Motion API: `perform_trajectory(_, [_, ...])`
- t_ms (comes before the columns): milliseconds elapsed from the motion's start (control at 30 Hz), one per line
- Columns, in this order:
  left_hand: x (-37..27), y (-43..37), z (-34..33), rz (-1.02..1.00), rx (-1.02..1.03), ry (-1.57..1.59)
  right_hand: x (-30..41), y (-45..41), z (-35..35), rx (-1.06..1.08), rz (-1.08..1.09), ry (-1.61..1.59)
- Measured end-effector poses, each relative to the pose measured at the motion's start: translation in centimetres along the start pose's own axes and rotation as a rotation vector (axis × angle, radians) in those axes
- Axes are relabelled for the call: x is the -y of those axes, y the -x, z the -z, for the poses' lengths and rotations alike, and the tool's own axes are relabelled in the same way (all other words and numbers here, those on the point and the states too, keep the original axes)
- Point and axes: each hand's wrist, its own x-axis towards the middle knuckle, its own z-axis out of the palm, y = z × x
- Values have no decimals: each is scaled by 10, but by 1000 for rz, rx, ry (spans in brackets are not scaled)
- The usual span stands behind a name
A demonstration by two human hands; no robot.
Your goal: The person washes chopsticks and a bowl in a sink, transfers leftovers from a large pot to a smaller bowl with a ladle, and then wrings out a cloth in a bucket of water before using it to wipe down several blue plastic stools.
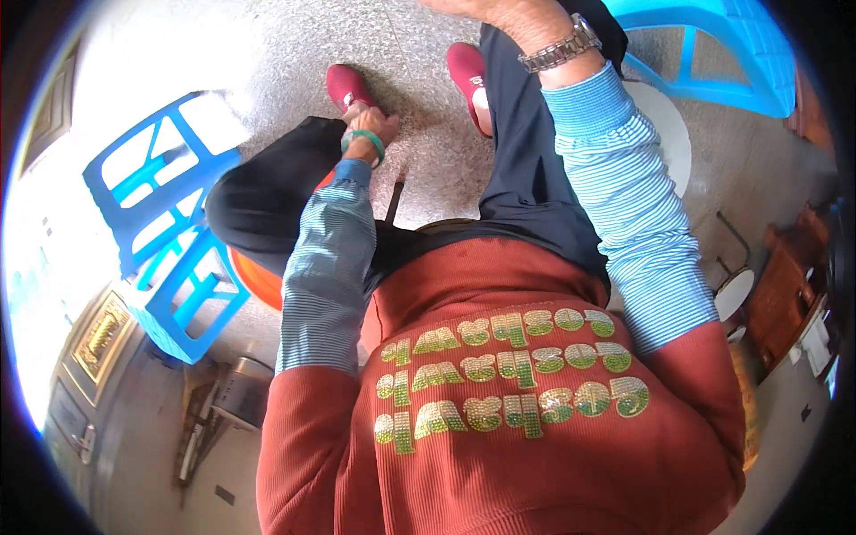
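Observation:
My left hand [370,127], with a green bangle at the wrist, is low beside a red slip-on shoe [346,85], its fingers looking curled. Whether it grips the shoe or anything else cannot be told. At the top edge, my right hand [505,19] is cut off, its fingertips out of view; a metal-link watch [560,52] is on that wrist. Below it is the other red shoe [467,80]. Striped blue sleeve covers [328,247] are on both forearms. Black trousers [535,140] cover the spread legs. A dark thin rod [396,197] shows between them.
Blue plastic stools [190,294] stand at left beside an orange rounded object [257,277]. Another blue plastic stool [769,60] is at upper right, near a white round surface [672,137]. Brown wooden furniture [779,301] is at right. A metal cylindrical container [244,391] is at lower left.

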Motion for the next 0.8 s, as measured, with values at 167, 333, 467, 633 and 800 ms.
perform_trajectory(167, [4, 54, 98, -354, -598, 294, 4, 11, 18, 91, -85, 165])
perform_trajectory(333, [62, 136, 173, -361, -1149, 199, 37, 28, 23, 95, -275, -70])
perform_trajectory(467, [100, 154, 164, -184, -1041, -15, 30, 40, -5, 136, -282, -101])
perform_trajectory(633, [119, 152, 132, -121, -957, 220, -50, 78, -63, 201, -791, -537])
perform_trajectory(800, [99, 144, 154, -188, -975, 229, -202, 196, -96, 650, -1221, -911])
